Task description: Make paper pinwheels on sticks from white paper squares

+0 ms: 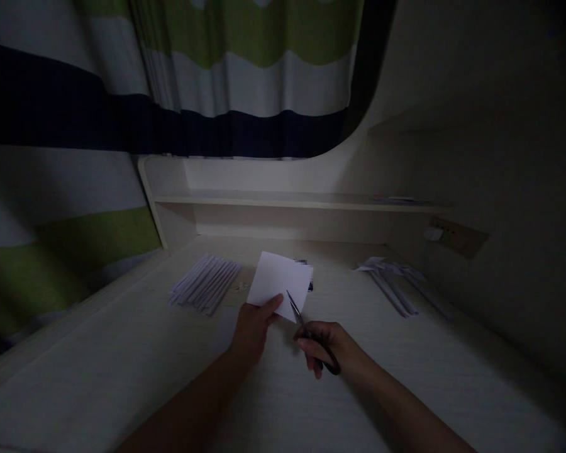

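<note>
A white sheet of paper (pixel 278 280), roughly square, is pinched at its lower left edge by my left hand (pixel 255 326), thumb on top. My right hand (pixel 324 345) grips a pair of scissors (pixel 296 311) with dark handles. The blades point up and to the left and overlap the paper's lower right part. They look closed or nearly so; whether they touch the paper I cannot tell. Behind the paper's right edge, a small dark-and-light item (pixel 310 286) shows only in part and is pixelated.
Several rolled paper sticks (pixel 205 283) lie side by side on the white desk (pixel 283 402) at left. More paper sticks (pixel 390 289) with flared ends lie at right. Small pale bits (pixel 240 287) sit near the left bundle. A shelf (pixel 273 200) spans the back, below a striped curtain (pixel 264 88).
</note>
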`<state>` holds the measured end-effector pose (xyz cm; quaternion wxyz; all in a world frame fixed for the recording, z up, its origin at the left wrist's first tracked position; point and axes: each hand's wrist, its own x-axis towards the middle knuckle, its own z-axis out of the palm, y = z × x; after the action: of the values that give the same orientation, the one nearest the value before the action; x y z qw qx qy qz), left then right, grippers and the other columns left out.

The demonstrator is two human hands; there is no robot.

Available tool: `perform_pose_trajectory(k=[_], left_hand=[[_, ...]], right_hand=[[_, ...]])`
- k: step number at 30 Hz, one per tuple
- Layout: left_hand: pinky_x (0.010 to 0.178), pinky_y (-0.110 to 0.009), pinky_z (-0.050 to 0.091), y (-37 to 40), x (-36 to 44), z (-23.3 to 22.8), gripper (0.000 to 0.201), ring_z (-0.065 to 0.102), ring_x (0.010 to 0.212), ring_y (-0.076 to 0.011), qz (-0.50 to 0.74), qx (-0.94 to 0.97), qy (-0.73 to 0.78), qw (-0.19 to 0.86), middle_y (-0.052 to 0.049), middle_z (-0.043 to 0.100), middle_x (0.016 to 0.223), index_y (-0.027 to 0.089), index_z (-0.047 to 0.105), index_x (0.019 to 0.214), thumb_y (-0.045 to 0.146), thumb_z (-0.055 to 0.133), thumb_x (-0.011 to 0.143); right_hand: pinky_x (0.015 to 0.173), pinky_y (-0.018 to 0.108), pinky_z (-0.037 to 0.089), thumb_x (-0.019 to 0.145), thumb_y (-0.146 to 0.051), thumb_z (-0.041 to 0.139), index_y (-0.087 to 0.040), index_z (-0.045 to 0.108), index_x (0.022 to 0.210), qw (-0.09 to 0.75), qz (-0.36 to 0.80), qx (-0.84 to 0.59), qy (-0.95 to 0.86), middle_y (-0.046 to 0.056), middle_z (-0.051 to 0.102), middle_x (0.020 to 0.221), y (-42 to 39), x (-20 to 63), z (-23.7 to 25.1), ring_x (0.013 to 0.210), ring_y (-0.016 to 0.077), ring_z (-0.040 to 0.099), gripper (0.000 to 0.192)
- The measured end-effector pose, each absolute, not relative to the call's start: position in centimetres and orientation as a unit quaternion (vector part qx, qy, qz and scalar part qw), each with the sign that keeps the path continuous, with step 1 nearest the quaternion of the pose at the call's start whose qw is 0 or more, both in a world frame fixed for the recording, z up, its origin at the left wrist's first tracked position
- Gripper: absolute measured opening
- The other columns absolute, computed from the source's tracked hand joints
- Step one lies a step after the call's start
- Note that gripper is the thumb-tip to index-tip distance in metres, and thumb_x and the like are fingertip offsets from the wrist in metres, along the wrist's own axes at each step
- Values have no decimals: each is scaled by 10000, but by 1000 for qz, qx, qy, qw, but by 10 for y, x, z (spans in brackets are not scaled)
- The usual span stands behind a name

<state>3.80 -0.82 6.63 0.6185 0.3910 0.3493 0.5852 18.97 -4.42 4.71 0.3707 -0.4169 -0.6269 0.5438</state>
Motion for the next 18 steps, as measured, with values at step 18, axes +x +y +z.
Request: perform_pose_trajectory(k=[18], left_hand=[[616,-257,474,-15,46,66,237,610,739,-195,585,356,350,639,-54,666,790,151,630,790,240,679,576]], right_hand=[[306,176,317,674,-465,564,-162,526,682,394,478,-463,-634,-87,426,369,-45,183,45,283,59,386,305]])
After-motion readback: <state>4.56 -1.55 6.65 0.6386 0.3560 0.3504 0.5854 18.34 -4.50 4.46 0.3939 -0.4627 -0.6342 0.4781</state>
